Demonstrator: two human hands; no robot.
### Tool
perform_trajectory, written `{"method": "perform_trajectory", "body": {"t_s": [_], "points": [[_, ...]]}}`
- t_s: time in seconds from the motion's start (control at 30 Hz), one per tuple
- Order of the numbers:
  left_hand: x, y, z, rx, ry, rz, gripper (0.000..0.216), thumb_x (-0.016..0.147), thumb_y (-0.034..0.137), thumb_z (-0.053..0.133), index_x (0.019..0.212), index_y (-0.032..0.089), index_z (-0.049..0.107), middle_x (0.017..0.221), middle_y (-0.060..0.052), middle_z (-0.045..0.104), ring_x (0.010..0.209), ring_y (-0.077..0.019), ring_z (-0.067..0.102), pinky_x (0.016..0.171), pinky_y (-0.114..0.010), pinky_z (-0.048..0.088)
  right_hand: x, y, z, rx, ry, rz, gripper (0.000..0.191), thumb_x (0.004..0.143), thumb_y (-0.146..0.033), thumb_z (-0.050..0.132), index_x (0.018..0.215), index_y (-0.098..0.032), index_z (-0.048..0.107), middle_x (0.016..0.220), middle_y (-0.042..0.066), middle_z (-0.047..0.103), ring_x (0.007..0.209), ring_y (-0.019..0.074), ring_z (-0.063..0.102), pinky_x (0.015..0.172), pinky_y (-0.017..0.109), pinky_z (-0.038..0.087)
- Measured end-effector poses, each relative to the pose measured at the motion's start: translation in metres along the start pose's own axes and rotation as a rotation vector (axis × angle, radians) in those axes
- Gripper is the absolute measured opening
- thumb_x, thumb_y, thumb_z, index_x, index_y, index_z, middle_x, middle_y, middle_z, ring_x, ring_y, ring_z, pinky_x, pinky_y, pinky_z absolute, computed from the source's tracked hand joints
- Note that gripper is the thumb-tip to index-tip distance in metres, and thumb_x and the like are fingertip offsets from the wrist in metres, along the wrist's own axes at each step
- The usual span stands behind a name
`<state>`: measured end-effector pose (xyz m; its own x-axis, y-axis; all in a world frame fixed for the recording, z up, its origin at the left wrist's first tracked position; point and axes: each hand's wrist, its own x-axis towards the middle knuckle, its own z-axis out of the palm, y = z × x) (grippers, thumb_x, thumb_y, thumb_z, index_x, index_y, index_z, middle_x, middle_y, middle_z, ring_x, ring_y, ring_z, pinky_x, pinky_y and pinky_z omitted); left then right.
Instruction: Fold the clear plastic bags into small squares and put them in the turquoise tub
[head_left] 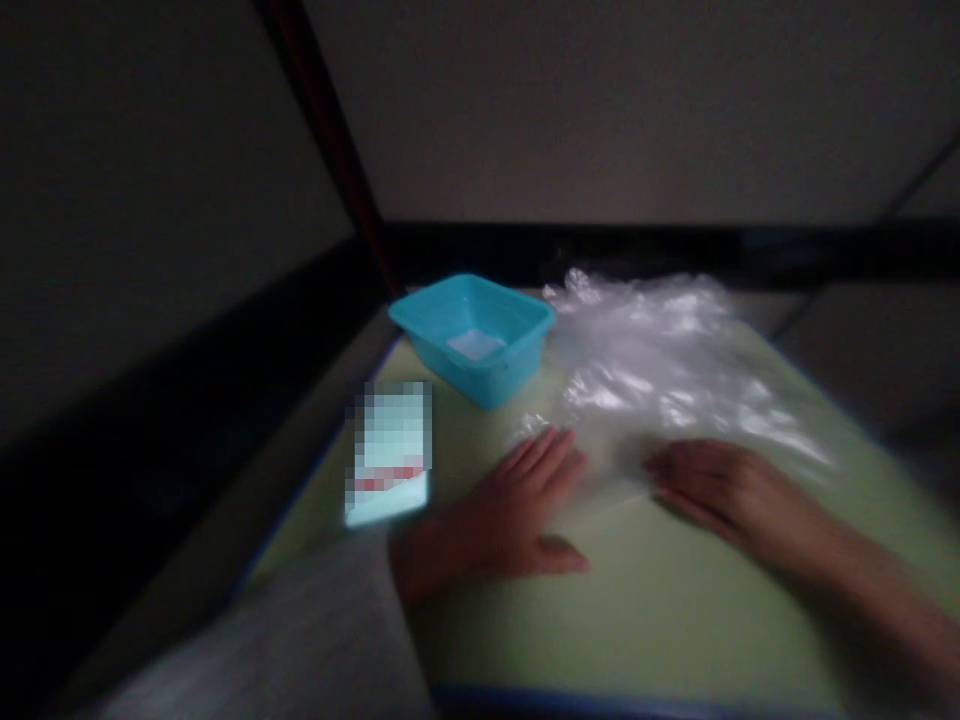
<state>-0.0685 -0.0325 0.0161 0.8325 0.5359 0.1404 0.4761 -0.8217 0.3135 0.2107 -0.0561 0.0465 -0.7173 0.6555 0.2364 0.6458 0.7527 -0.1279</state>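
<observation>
A large clear plastic bag [637,360] lies crumpled across the right half of the table, its near edge flatter and hard to see. My left hand [517,510] is spread flat, palm down, at the bag's near left corner, with the thumb apart on the table top. Just right of it, my right hand [712,490] has its fingers closed together at the near edge of the bag. Motion blurs its fingertips, and the plastic seems to be pinched there.
A turquoise plastic basket [487,385] with a pale patch on its floor stands at the table's back left. Left of my left hand lies a lit phone-like screen [390,495], mostly pixelated. The yellow-green table [637,630] has a blue edge. Dark-based walls stand behind and left.
</observation>
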Motion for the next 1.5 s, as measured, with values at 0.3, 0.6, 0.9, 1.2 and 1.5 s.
{"method": "perform_trajectory", "body": {"t_s": [0.3,0.6,0.9,1.2,1.5], "points": [[0.003,-0.006,0.000,-0.153,0.181,-0.058,0.050,0.089,0.024,0.049,0.137,0.018,0.038,0.146,-0.010,0.038,0.134,-0.0216,0.036,0.109,-0.040,0.034,0.006,-0.006,-0.009,0.409,0.232,0.473,0.024,0.091,-0.039,0.047,0.089,-0.024,0.065,0.087,0.004,0.070,0.077,0.0212,0.066,0.056,0.030,0.052],[0.011,0.004,-0.014,-0.839,0.312,-0.384,0.034,0.088,0.038,0.045,0.076,0.014,0.066,0.070,-0.005,0.070,0.065,-0.0160,0.065,0.063,-0.027,0.052,0.012,-0.012,-0.007,0.853,0.436,0.756,0.031,0.081,-0.051,0.059,0.069,-0.022,0.056,0.060,0.000,0.056,0.056,0.0153,0.055,0.050,0.027,0.047],[0.015,0.003,-0.007,-1.274,0.248,-0.440,0.031,0.080,0.042,0.054,0.071,0.013,0.062,0.075,-0.007,0.071,0.052,-0.0134,0.065,0.047,-0.021,0.048,0.016,-0.017,0.002,0.948,0.358,0.702,0.033,0.082,-0.049,0.059,0.066,-0.020,0.055,0.055,-0.003,0.049,0.048,0.0105,0.045,0.041,0.021,0.033],[0.019,0.002,-0.004,-1.296,0.272,-0.508,0.027,0.076,0.041,0.055,0.066,0.016,0.057,0.063,-0.004,0.066,0.048,-0.0149,0.063,0.044,-0.022,0.047,0.018,-0.010,0.012,1.057,0.360,0.660,0.033,0.078,-0.049,0.065,0.065,-0.020,0.056,0.053,-0.004,0.052,0.048,0.0103,0.049,0.047,0.021,0.042],[0.020,-0.002,0.003,-1.237,0.305,-0.588,0.030,0.078,0.039,0.052,0.059,0.016,0.052,0.047,0.003,0.050,0.043,-0.0105,0.054,0.041,-0.019,0.040,0.021,-0.007,0.022,1.115,0.411,0.725,0.034,0.077,-0.050,0.065,0.065,-0.019,0.055,0.053,-0.006,0.046,0.046,0.0082,0.043,0.043,0.020,0.035]]}}
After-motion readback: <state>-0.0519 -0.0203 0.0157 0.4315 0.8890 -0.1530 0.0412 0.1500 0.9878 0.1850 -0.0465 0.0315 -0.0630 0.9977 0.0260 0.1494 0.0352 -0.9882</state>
